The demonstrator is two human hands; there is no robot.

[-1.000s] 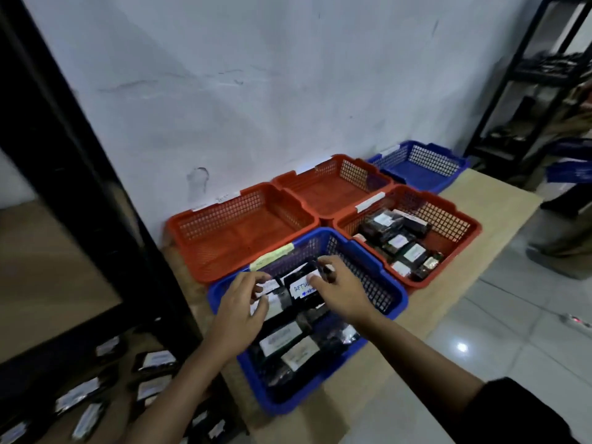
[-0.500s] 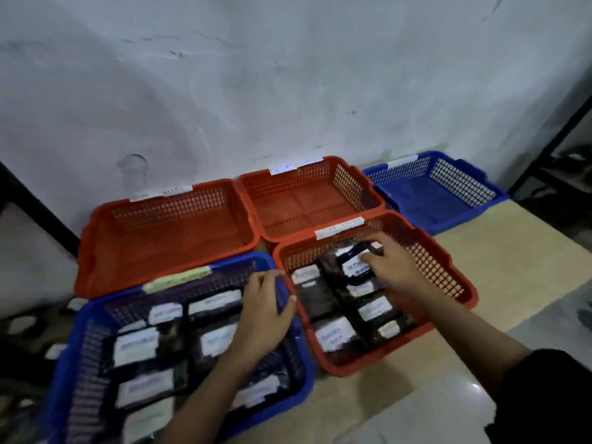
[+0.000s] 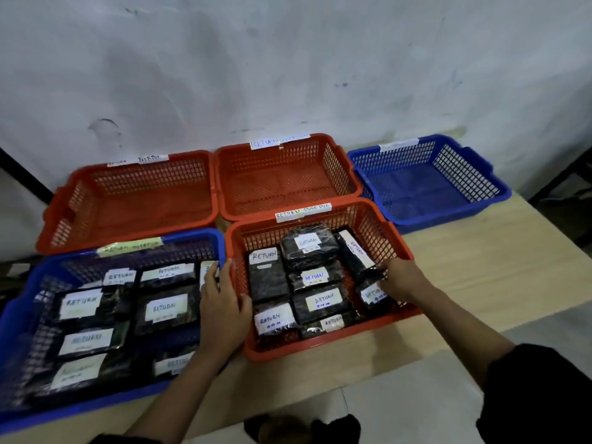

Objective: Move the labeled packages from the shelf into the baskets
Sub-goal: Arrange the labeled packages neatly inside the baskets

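Two hands work over five perforated plastic baskets set on a pale wooden counter (image 3: 464, 274) against a scuffed white wall (image 3: 288, 59). The right hand (image 3: 400, 278) reaches into the near orange basket (image 3: 323, 352), its fingers curled on a black film-wrapped package with a white handwritten label (image 3: 373, 294) at the basket's right side; the fingertips are hidden behind the wrapping. The left hand (image 3: 222, 302) rests with fingers nearly straight across the rims where that basket meets the near blue basket (image 3: 19, 312). Both baskets hold more such packages, most marked "RETURN"; smaller writing under the word is too faint to read, and the blue basket's load is blurred and dim. Behind stand the far left orange basket (image 3: 128, 232), the middle orange basket (image 3: 288, 213) and the far blue basket (image 3: 448, 216). Their paper tags are only partly legible. A dark sleeve (image 3: 538, 395) is cut off at the frame's lower right.
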